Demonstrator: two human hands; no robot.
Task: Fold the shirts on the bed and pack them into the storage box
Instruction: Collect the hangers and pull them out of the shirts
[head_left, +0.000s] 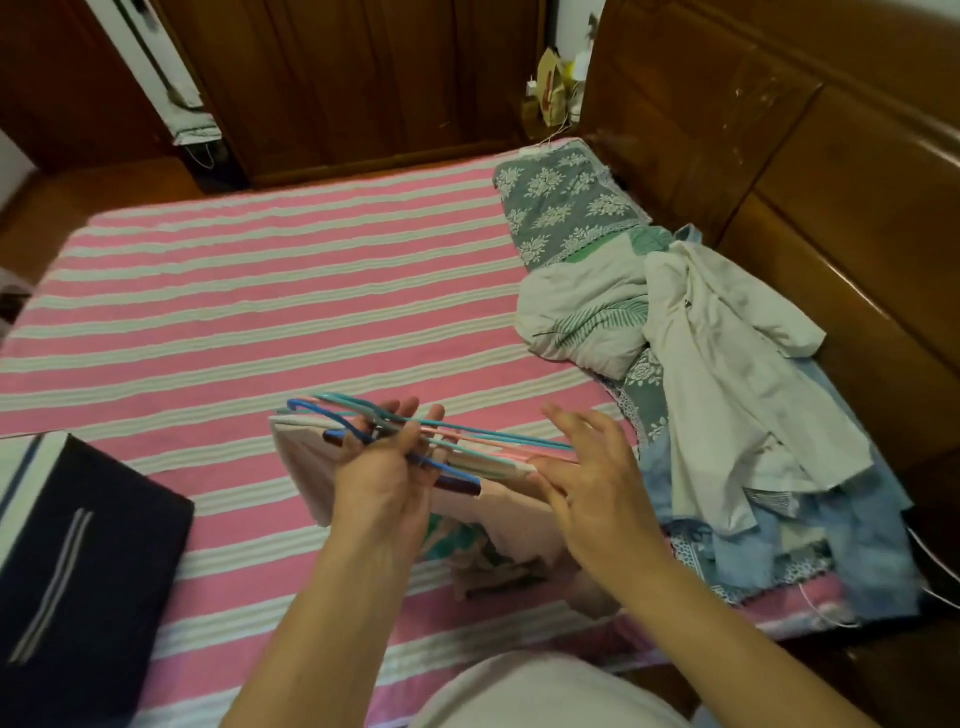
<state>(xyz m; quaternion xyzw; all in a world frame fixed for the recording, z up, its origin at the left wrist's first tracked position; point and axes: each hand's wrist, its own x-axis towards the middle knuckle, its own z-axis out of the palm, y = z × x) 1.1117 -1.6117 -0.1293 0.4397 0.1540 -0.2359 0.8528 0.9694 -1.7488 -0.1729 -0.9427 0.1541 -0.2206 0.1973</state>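
My left hand (387, 457) grips the hangers (415, 441), right hand (587, 467) open beside them; best set them aside before folding shirts (727, 374).

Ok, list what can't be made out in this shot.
Head view only:
- Storage box: cut off by the left edge; inside unseen.
- Hangers: motion-blurred, count unclear.
- Pink folded cloth: mostly hidden by the left hand.
- Clothes pile: overlapping, garment count unclear.

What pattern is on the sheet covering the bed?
Pink and white stripes on the bed sheet, clearest in the head view.
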